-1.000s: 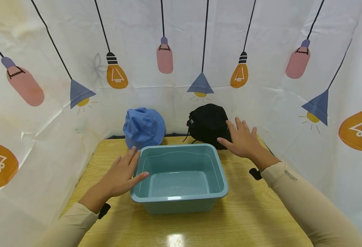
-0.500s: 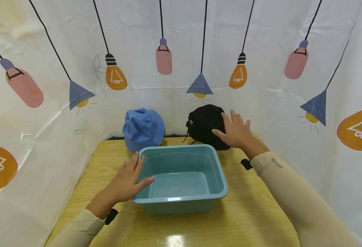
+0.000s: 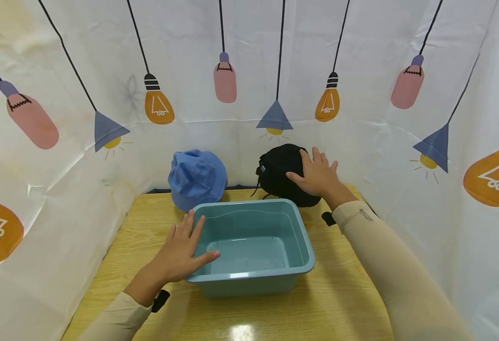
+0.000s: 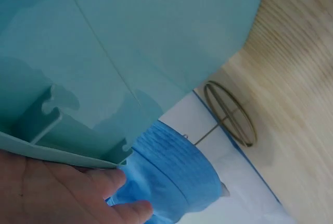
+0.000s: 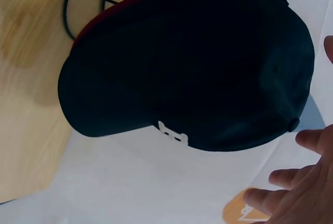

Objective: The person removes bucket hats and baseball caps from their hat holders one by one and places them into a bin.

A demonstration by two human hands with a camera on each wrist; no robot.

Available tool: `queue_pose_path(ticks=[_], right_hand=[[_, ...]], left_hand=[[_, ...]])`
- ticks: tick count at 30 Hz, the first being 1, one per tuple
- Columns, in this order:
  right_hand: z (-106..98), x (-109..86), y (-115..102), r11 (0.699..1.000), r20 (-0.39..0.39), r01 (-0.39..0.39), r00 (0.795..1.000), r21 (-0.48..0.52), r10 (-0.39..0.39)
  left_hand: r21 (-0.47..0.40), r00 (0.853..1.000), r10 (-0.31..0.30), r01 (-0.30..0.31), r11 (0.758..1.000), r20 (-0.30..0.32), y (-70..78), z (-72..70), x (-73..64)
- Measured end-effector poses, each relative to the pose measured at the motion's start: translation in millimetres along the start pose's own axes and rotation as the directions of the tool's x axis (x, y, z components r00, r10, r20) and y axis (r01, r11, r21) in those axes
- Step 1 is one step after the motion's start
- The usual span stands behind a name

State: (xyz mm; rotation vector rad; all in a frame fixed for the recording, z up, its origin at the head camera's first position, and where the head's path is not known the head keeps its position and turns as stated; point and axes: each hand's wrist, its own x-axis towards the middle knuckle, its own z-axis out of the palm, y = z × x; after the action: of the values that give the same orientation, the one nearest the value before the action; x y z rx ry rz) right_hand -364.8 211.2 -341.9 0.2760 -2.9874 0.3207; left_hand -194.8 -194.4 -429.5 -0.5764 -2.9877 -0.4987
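Observation:
My left hand [image 3: 177, 255] is spread over the left rim of a blue-green plastic basin [image 3: 249, 287], fingers fairly straight. In the left wrist view its fingertips lie right at the rim, beside the basin's outer wall [image 4: 130, 41]. Behind the basin sits a blue bucket hat [image 3: 196, 177], its stitched brim [image 4: 182, 177] facing that camera. At the back right is a black cap [image 3: 280, 170]. My right hand [image 3: 317, 175], fingers spread, overlaps the cap's right side in the head view. From the right wrist, the cap [image 5: 208, 62] shows its brim and a white mark, with fingertips just beyond its crown.
Wire stands show under the headwear: an oval base [image 4: 252, 125] below the blue hat, and dark loops [image 5: 66, 10] near the cap. A wooden table [image 3: 241, 317] bears everything. White sheeting [image 3: 241, 151] printed with lamps encloses the back and both sides.
My right hand has moved left and slightly up, over the black cap's side. My left hand has shifted a little right over the basin's rim. Basin and hats stay in place.

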Motion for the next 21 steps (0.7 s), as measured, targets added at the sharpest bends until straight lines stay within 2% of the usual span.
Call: queue_pose_path(ticks=[11,21], right_hand=[[-2,11.7,1,0.994,-0.007,0.003,1.000,0.107,-0.002],[4,30.2,3,0.986,-0.003,0.004,1.000,0.169,-0.004]], left_hand=[[0.044,1.000,-0.014,0.014,0.999,-0.012,3.9,-0.5,-2.0],[0.040,1.000,-0.018,0.019,0.999,-0.012,1.5,1.1,-1.1]])
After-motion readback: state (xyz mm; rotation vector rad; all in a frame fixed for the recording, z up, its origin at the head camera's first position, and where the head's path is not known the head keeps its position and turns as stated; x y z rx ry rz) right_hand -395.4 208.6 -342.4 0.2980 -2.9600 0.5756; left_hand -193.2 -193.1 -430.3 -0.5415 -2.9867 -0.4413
